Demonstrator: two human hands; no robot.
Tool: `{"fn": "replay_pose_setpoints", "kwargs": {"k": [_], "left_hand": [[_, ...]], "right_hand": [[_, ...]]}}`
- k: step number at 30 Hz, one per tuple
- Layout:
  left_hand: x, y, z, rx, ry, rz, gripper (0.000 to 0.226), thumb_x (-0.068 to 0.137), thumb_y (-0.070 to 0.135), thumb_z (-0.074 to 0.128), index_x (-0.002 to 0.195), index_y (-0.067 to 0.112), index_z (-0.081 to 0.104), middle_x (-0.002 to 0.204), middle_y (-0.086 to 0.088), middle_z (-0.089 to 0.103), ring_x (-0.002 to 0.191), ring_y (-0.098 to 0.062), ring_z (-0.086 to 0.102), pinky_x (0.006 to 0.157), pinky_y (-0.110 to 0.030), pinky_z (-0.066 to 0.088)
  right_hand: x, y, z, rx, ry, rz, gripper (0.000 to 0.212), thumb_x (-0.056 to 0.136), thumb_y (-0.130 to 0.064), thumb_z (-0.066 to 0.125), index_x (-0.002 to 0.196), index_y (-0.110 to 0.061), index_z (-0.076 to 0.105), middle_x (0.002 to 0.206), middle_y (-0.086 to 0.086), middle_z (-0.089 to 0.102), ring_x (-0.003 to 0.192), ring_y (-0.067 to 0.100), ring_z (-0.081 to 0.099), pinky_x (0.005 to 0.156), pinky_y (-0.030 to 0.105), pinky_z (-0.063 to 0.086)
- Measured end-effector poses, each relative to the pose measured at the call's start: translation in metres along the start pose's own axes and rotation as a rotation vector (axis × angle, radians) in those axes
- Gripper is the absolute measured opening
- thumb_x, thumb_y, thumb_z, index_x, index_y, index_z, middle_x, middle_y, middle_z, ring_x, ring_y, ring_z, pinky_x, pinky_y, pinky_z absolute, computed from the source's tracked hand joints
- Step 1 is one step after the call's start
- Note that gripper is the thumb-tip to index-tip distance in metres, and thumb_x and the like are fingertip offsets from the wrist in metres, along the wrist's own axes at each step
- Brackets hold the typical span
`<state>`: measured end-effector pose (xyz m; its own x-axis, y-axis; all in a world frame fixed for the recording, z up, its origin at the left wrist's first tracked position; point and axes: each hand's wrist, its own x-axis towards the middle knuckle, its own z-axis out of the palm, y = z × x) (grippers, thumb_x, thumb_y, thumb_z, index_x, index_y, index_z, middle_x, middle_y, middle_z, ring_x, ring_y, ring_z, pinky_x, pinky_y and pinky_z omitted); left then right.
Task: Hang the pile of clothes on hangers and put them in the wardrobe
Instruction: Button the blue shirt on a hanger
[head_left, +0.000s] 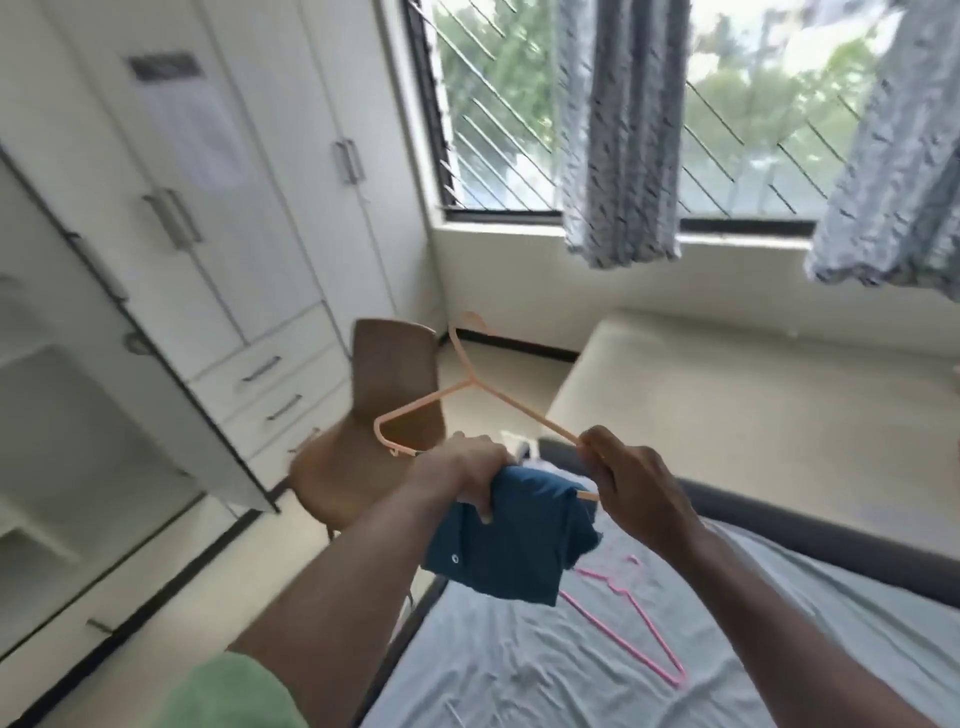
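A peach plastic hanger (470, 384) is held up in front of me, hook pointing away. A dark blue garment (511, 540) is draped over its lower bar and hangs down. My left hand (462, 475) grips the blue garment together with the hanger's bar. My right hand (631, 483) pinches the hanger's right arm near its end. A pink hanger (631, 618) lies flat on the grey bed sheet (545, 660) below. The white wardrobe (218, 197) stands at the left, its nearest door (109, 322) swung open.
A brown chair (374, 431) stands between the wardrobe and the bed. A cream mattress (753, 405) lies under the barred window (519, 114), with patterned curtains (618, 130) hanging over it. Some pale cloth shows just behind the blue garment.
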<state>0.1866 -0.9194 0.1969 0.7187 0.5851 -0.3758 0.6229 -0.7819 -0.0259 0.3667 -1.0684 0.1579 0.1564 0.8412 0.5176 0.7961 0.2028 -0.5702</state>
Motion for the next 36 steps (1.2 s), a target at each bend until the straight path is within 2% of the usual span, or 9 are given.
{"fn": "replay_pose_setpoints", "kwargs": {"k": [5,10,13,15,21,25,28,33,36], "left_hand": [[-0.132,-0.088,-0.042,-0.129,0.371,-0.179,0.069,0.060,0.037,0.085,0.124,0.033,0.061,0.118,0.004,0.065,0.113,-0.020,0.057,0.095,-0.038,0.045],[-0.266,-0.155,-0.056,-0.160,0.636,-0.415,0.073,0.071,0.037,0.082,0.139,0.028,0.056,0.133,0.004,0.063,0.122,-0.018,0.056,0.104,-0.034,0.042],[-0.332,-0.183,-0.056,-0.139,0.744,-0.586,0.063,0.079,0.038,0.082,0.135,0.025,0.058,0.136,0.003,0.062,0.127,-0.020,0.055,0.108,-0.042,0.041],[-0.375,-0.192,-0.054,-0.091,0.800,-0.686,0.057,0.080,0.038,0.080,0.132,0.025,0.060,0.138,0.005,0.061,0.131,-0.020,0.052,0.109,-0.045,0.038],[-0.496,-0.236,-0.059,0.119,1.181,-0.838,0.053,0.072,0.043,0.081,0.114,0.021,0.056,0.117,0.001,0.055,0.114,-0.023,0.048,0.088,-0.039,0.033],[-0.583,-0.283,-0.081,-0.268,1.084,-0.934,0.049,0.088,0.058,0.063,0.121,0.021,0.056,0.124,0.001,0.058,0.116,-0.022,0.055,0.091,-0.037,0.039],[-0.630,-0.303,-0.093,-0.797,0.868,-0.822,0.038,0.106,0.040,0.047,0.110,0.006,0.064,0.087,-0.014,0.074,0.074,-0.032,0.070,0.065,-0.032,0.048],[-0.682,-0.361,-0.093,-0.964,0.920,-0.689,0.030,0.108,0.025,0.045,0.098,0.005,0.065,0.058,-0.006,0.057,0.044,-0.017,0.047,0.044,-0.024,0.040],[-0.703,-0.402,-0.094,-1.130,0.899,-0.673,0.024,0.109,0.022,0.042,0.094,0.009,0.056,0.057,0.001,0.045,0.042,-0.009,0.035,0.045,-0.022,0.028]], "right_hand": [[0.071,-0.096,0.008,0.054,0.043,-0.179,0.020,0.103,-0.025,0.047,0.083,-0.023,0.043,0.057,-0.004,0.041,0.053,0.023,0.026,0.046,0.037,0.040],[0.117,-0.189,0.027,0.180,0.086,-0.304,0.023,0.100,-0.002,0.054,0.082,-0.014,0.048,0.053,-0.010,0.038,0.047,0.010,0.045,0.043,0.022,0.031],[0.141,-0.244,0.046,0.257,0.079,-0.341,0.014,0.103,-0.014,0.051,0.089,-0.013,0.054,0.054,-0.011,0.046,0.045,0.005,0.047,0.045,0.029,0.041],[0.154,-0.281,0.065,0.284,0.047,-0.357,0.016,0.104,-0.029,0.048,0.094,-0.021,0.056,0.057,-0.008,0.054,0.047,0.018,0.055,0.047,0.037,0.049],[0.182,-0.398,0.107,0.435,-0.118,-0.490,0.013,0.103,-0.025,0.055,0.094,-0.021,0.063,0.057,0.001,0.062,0.048,0.021,0.060,0.049,0.037,0.050],[0.204,-0.467,0.148,0.577,-0.306,-0.483,0.018,0.103,-0.016,0.055,0.087,-0.019,0.063,0.052,-0.002,0.057,0.042,0.013,0.050,0.042,0.025,0.043],[0.218,-0.517,0.191,0.667,-0.413,-0.471,0.025,0.103,-0.021,0.056,0.079,-0.023,0.062,0.053,-0.005,0.051,0.044,0.011,0.043,0.043,0.024,0.039],[0.239,-0.605,0.270,0.741,-0.404,-0.384,0.030,0.098,-0.031,0.065,0.070,-0.022,0.062,0.058,-0.003,0.052,0.048,0.015,0.047,0.049,0.028,0.042],[0.248,-0.653,0.321,0.691,-0.286,-0.333,0.006,0.092,-0.031,0.073,0.088,-0.028,0.069,0.089,0.000,0.067,0.067,0.013,0.059,0.069,0.035,0.052]]}}
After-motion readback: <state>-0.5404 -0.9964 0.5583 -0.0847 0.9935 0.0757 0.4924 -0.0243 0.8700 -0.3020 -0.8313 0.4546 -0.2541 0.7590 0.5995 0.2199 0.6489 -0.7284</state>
